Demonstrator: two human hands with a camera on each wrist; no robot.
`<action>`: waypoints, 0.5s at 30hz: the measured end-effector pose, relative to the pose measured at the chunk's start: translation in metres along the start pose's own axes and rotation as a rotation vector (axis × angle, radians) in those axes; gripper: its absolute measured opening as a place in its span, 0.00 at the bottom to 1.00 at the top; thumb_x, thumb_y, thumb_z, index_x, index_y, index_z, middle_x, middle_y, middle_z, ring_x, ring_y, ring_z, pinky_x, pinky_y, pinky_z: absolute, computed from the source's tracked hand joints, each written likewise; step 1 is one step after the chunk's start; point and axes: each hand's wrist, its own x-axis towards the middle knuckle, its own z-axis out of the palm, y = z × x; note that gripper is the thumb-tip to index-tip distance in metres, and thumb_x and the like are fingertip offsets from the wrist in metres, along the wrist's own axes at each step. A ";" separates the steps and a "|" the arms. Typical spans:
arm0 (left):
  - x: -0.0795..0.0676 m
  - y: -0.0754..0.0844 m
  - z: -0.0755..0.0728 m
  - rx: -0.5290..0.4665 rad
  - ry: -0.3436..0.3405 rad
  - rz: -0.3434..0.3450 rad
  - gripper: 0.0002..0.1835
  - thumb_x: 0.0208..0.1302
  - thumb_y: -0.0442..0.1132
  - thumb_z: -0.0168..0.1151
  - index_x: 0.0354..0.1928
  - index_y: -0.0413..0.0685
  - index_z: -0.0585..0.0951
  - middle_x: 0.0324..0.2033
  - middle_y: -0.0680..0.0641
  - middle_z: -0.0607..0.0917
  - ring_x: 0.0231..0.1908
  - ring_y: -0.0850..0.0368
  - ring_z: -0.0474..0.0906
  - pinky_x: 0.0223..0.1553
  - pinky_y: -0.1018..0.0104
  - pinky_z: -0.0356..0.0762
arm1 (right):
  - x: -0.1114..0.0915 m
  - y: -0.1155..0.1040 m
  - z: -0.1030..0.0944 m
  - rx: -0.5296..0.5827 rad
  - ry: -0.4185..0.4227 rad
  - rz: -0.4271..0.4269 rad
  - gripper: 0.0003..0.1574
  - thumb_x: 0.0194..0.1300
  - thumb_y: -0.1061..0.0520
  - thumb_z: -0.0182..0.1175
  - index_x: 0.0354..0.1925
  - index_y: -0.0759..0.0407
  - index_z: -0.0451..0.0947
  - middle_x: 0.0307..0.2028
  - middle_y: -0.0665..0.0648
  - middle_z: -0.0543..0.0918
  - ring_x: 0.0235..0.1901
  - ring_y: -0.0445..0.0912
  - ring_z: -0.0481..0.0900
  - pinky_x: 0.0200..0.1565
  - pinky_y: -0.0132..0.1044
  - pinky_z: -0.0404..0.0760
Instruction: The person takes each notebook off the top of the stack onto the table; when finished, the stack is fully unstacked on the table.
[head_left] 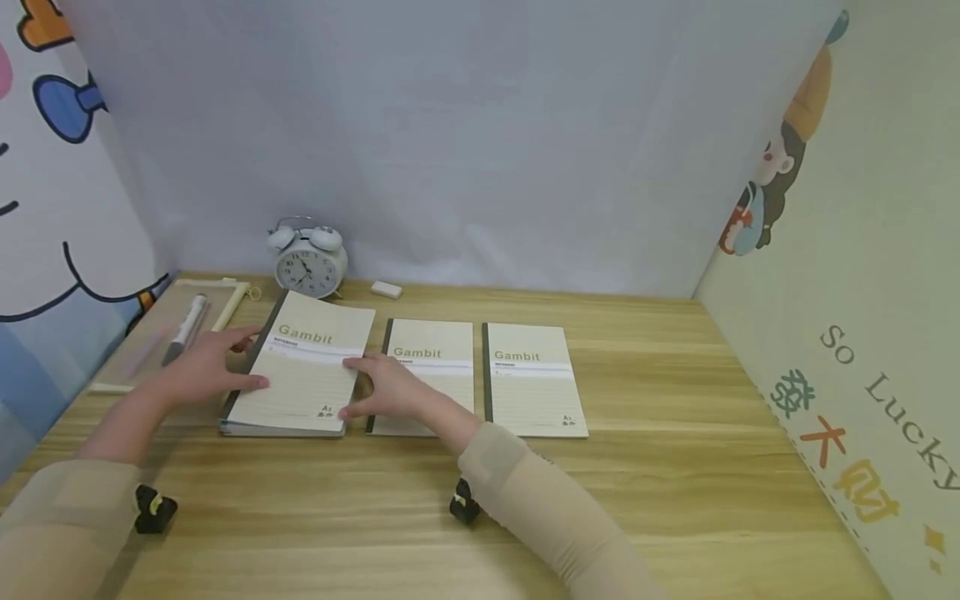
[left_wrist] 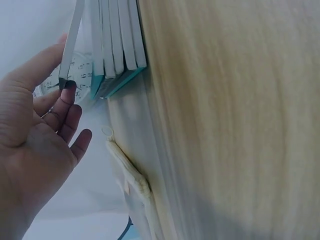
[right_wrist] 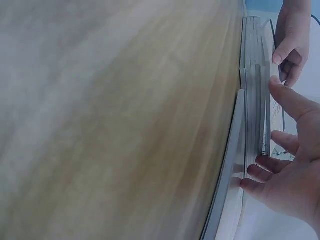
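A cream Gambit notebook (head_left: 300, 387) with a dark spine lies tilted above a stack of notebooks (left_wrist: 118, 40), its spine side raised. My left hand (head_left: 198, 367) pinches that spine edge, thumb on the cover and fingers underneath; the left wrist view shows a gap between it and the stack. At the opposite edge, my right hand (head_left: 393, 390) touches the notebook with spread fingers and thumb. Beneath the right hand lies a second notebook (head_left: 435, 333), partly covered by it. A third notebook (head_left: 531, 383) lies flat farther right.
A white twin-bell alarm clock (head_left: 309, 265) stands behind the stack, with a white eraser (head_left: 386, 289) beside it. At the left lies a translucent zip pouch (head_left: 161, 312) with a marker (head_left: 187, 325) on or in it; I cannot tell which. Fabric walls border the wooden table (head_left: 660, 500).
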 end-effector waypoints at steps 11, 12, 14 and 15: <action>-0.003 0.022 -0.010 -0.042 0.045 0.095 0.43 0.58 0.39 0.65 0.68 0.27 0.54 0.49 0.28 0.76 0.52 0.33 0.71 0.50 0.38 0.68 | -0.008 0.008 -0.027 -0.012 0.032 0.010 0.43 0.58 0.44 0.66 0.69 0.49 0.62 0.70 0.59 0.58 0.69 0.54 0.55 0.68 0.45 0.57; -0.003 0.025 -0.011 -0.050 0.045 0.094 0.43 0.58 0.39 0.65 0.68 0.29 0.54 0.50 0.28 0.75 0.52 0.33 0.70 0.51 0.38 0.68 | -0.009 0.009 -0.029 -0.007 0.035 0.013 0.43 0.59 0.45 0.66 0.69 0.49 0.63 0.70 0.59 0.58 0.69 0.55 0.55 0.68 0.45 0.58; -0.003 0.031 -0.012 -0.059 0.043 0.096 0.43 0.58 0.38 0.65 0.69 0.31 0.54 0.50 0.29 0.75 0.53 0.34 0.70 0.51 0.38 0.68 | -0.012 0.011 -0.034 0.000 0.041 0.014 0.42 0.59 0.45 0.66 0.68 0.49 0.63 0.70 0.59 0.59 0.69 0.55 0.55 0.67 0.45 0.58; -0.003 0.033 -0.013 -0.064 0.038 0.095 0.43 0.59 0.39 0.65 0.70 0.32 0.54 0.51 0.30 0.75 0.53 0.35 0.70 0.51 0.38 0.68 | -0.014 0.012 -0.037 0.008 0.045 0.014 0.42 0.59 0.46 0.66 0.68 0.49 0.63 0.70 0.59 0.59 0.69 0.55 0.55 0.67 0.46 0.59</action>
